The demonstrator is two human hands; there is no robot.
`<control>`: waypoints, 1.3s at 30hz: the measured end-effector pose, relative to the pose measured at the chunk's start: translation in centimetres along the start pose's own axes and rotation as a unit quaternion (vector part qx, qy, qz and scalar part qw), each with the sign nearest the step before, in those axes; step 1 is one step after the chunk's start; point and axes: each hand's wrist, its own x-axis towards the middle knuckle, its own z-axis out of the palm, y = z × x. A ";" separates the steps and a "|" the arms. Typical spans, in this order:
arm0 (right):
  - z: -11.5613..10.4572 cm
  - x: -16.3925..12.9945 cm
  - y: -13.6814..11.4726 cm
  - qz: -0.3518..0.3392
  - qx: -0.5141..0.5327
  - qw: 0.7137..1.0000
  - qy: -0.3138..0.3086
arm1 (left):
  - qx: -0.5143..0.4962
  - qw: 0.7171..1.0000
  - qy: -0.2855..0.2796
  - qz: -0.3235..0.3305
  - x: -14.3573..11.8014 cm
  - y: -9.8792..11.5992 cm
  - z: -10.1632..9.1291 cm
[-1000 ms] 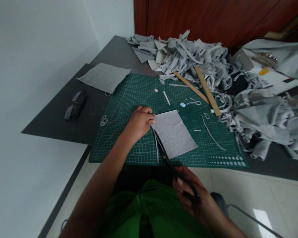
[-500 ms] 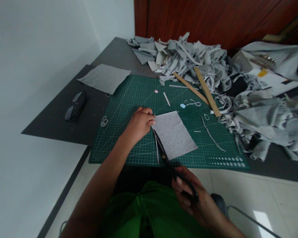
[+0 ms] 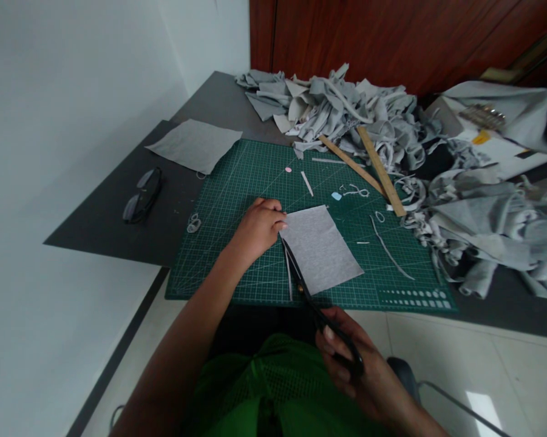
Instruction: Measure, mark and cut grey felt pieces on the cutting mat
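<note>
Gray fabric piece lies flat on the green cutting mat, near the front edge of the dark desk. In the head view, the left hand rests with curled fingers on the upper left corner of the piece, probably to keep it from sliding. The right hand is closed around the handles of the black scissors; the blades point up along the left edge of the piece, where a thin strip is already separated, so the cut seems to follow this edge. If the blades are apart or together I cannot tell well, the picture is dim there. Behind lie two wooden rulers, a heap of gray scraps, a second gray square and dark glasses. The mat has printed grid lines, but no writing is readable.
</note>
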 end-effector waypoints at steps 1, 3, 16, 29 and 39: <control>0.0 0.0 0.0 0.000 0.000 1.000 0.001 | 0.000 1.000 0.001 0.000 0.0 0.0 0.0; 0.0 0.0 0.1 -0.001 -0.002 1.000 0.002 | -0.001 1.000 0.004 0.001 0.0 -0.1 0.1; -0.2 -0.4 0.1 0.005 0.016 1.000 -0.011 | -0.003 1.000 0.001 0.001 -0.1 0.1 -0.1; -0.5 -0.2 -0.5 0.002 0.044 0.999 -0.011 | -0.017 1.000 -0.004 0.013 -0.3 0.1 -0.6; -0.6 -0.4 -0.3 0.006 0.037 0.999 -0.034 | -0.037 0.999 -0.004 0.002 -0.7 -0.6 0.0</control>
